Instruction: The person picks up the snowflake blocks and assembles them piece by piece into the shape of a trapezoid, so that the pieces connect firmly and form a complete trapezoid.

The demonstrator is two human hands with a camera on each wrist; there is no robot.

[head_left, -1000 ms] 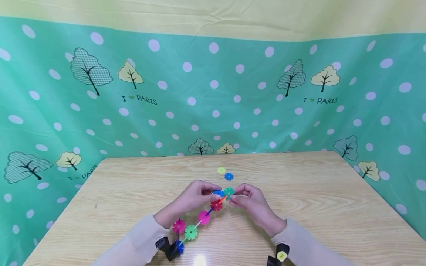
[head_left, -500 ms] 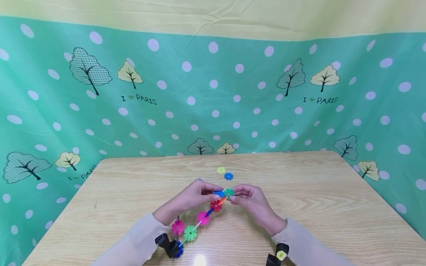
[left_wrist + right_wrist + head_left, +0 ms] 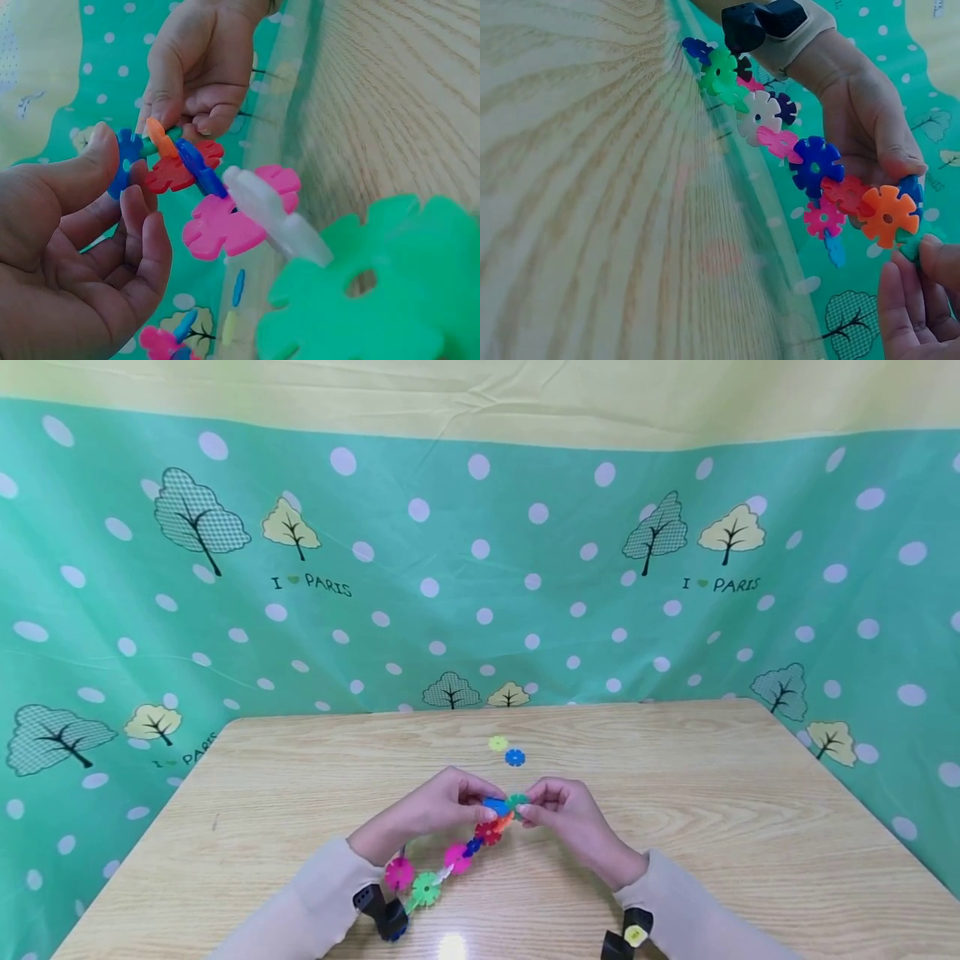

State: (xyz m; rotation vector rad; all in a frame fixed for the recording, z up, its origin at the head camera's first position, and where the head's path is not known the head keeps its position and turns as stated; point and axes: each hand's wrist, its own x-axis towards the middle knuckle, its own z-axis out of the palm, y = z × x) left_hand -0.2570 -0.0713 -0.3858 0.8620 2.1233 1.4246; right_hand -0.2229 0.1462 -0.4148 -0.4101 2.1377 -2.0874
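Observation:
Slotted plastic snowflake discs are joined edge to edge in a chain between the hands. My left hand (image 3: 435, 810) pinches a blue disc (image 3: 124, 161) at its far end between thumb and fingers. A green disc (image 3: 517, 803) is pinched by my right hand (image 3: 573, 822), right beside the blue one. Between them sits an orange disc (image 3: 889, 216), then a red disc (image 3: 488, 833), a dark blue disc (image 3: 817, 166), a pink disc (image 3: 457, 859), a white disc (image 3: 270, 210) and a light green disc (image 3: 426, 889). The chain's near end is partly hidden by the left wrist.
A loose yellow disc (image 3: 498, 743) and a loose blue disc (image 3: 515, 757) lie on the wooden table (image 3: 712, 793) beyond the hands. Another pink disc (image 3: 399, 873) shows beside my left forearm. A green dotted curtain (image 3: 480, 610) hangs behind the table.
Both hands have come slightly nearer, and the chain has twisted a little. The blue disc now shows more of its face. The green disc sits lower, more covered by the right fingers.

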